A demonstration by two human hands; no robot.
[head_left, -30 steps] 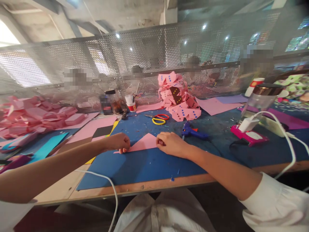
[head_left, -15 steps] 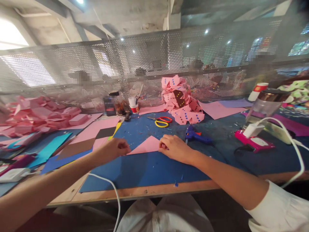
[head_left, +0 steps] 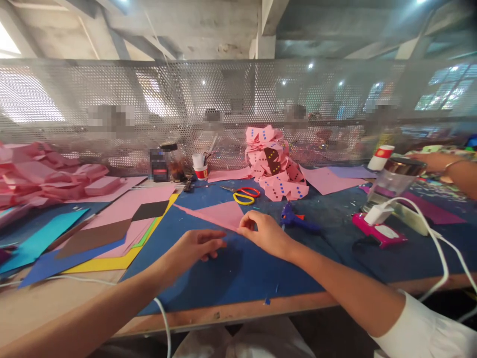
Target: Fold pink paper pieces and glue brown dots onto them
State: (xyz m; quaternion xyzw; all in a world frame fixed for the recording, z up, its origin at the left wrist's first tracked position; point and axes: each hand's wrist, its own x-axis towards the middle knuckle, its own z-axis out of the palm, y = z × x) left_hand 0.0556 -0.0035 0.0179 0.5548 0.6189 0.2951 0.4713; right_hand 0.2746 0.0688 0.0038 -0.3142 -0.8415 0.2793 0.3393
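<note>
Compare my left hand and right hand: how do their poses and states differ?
The left hand is apart from the pink paper; the right hand grips its near right corner.
The left hand's fingers reach out loosely; the right hand's curl into a pinch.
Both are bare and over the blue work surface.

Perforated screen (head_left: 238, 107) behind blue-topped table (head_left: 257, 278) | beamed concrete ceiling (head_left: 208, 30) | gridded window (head_left: 447, 89), right | small lights (head_left: 310, 65) glowing

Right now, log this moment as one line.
Left hand: holding nothing, loosely curled | right hand: pinching pink paper at a corner | beyond hands: scissors, blue glue gun
</note>
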